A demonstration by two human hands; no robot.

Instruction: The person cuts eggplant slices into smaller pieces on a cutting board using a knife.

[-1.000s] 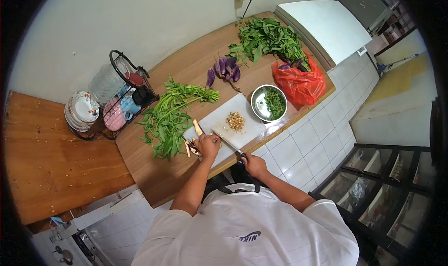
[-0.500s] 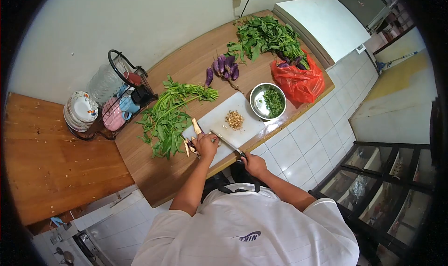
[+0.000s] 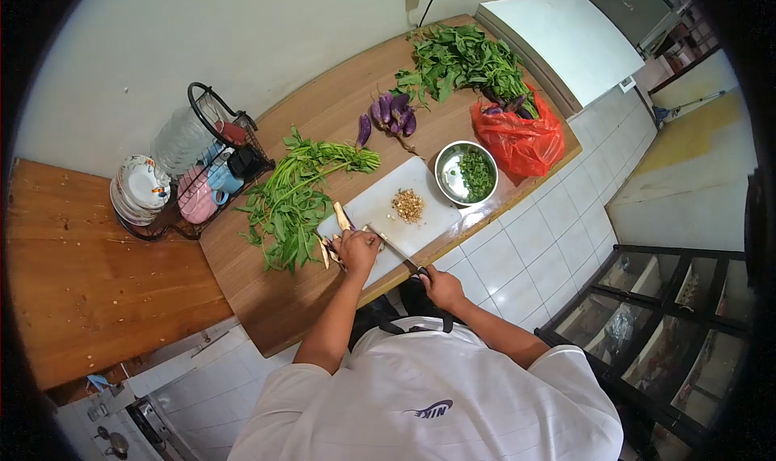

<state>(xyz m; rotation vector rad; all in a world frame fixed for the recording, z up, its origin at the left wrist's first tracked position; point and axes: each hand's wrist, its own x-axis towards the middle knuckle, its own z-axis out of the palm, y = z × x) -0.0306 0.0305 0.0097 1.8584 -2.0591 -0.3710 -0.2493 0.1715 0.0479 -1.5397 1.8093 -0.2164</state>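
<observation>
My left hand (image 3: 357,249) is closed over cut eggplant at the near left part of the white cutting board (image 3: 428,232). A pale, peeled-looking eggplant piece (image 3: 342,216) sticks out beyond its fingers, and more cut pieces (image 3: 326,253) lie beside it. My right hand (image 3: 443,288) grips the dark handle of a knife (image 3: 397,248), whose blade slants across the board with its tip close to my left fingers. Mid-board rests a small heap of chopped light-brown bits (image 3: 407,205). What lies under my left palm is hidden.
A steel bowl (image 3: 443,188) of chopped greens stands at the board's right corner. Leafy stems (image 3: 283,194) lie left, whole purple eggplants (image 3: 394,114) behind. A red plastic bag (image 3: 529,141) and more greens (image 3: 461,61) sit far right. A dish rack (image 3: 260,167) stands at left.
The whole view has shifted very slightly. Both hands keep their places and grips, and the knife tip sits only a touch further right.
</observation>
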